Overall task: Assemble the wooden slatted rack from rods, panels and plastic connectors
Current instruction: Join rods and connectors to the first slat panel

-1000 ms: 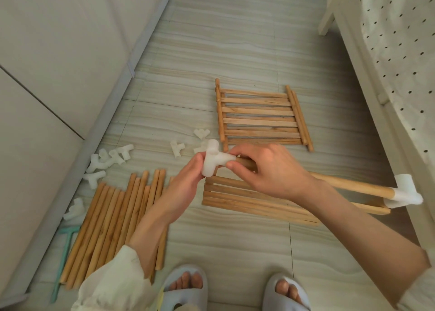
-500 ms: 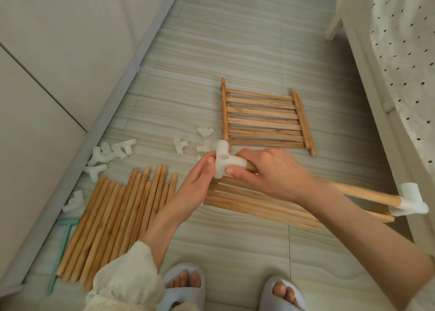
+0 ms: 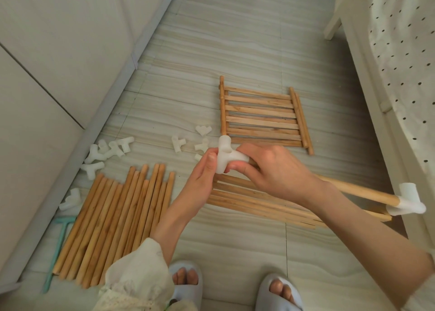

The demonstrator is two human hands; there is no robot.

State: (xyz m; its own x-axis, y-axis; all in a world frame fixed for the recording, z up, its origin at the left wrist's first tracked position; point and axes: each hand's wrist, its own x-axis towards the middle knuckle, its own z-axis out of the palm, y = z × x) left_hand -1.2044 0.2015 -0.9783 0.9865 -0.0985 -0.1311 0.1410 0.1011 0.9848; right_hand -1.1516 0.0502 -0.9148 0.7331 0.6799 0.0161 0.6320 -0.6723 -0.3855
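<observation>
A white plastic connector point(image 3: 227, 156) sits on the near end of a wooden rod point(image 3: 357, 189). My left hand point(image 3: 202, 181) pinches that connector from the left. My right hand point(image 3: 270, 169) grips the rod just behind it, fingers curled round rod and connector. Another white connector point(image 3: 408, 200) caps the rod's far right end. One slatted panel point(image 3: 261, 116) lies flat on the floor beyond my hands. A second slatted panel point(image 3: 259, 200) lies under my right forearm. A row of loose rods point(image 3: 117, 219) lies at the left.
Several loose white connectors point(image 3: 106, 149) lie by the cabinet base at the left, others point(image 3: 202, 130) near the far panel. A teal tool point(image 3: 60, 235) lies beside the rods. A bed frame point(image 3: 367, 75) runs along the right. My slippered feet point(image 3: 186, 284) are at the bottom.
The view has shifted slightly. My hands kept hold of the connector and the rod; the connector end sits a little further right and lower in view.
</observation>
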